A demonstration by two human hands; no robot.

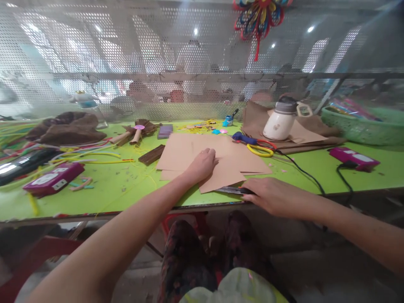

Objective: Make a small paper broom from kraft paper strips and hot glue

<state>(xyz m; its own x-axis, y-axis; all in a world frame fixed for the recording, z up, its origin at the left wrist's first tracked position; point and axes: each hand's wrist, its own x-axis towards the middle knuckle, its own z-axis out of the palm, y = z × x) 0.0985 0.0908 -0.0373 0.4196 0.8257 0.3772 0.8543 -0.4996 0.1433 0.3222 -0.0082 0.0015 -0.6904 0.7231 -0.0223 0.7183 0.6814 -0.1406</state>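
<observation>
My left hand rests on brown paper sheets at the middle of the green table, its fingers curled against the paper. Under its palm, one paper piece points toward the table's front edge. In my right hand is a bladed cutting tool with a dark handle. Its long grey blade lies along the near edge of that paper piece, partly beneath it. Whether it is a knife or scissors, I cannot tell. Blue-handled pliers and yellow-and-red-handled scissors lie on the paper's right side.
A cream jug stands on folded brown material at the back right, beside a green basket. Purple power strips lie on both sides, one with a black cord. Left are brown cloth and coloured strands. A perforated screen rises behind.
</observation>
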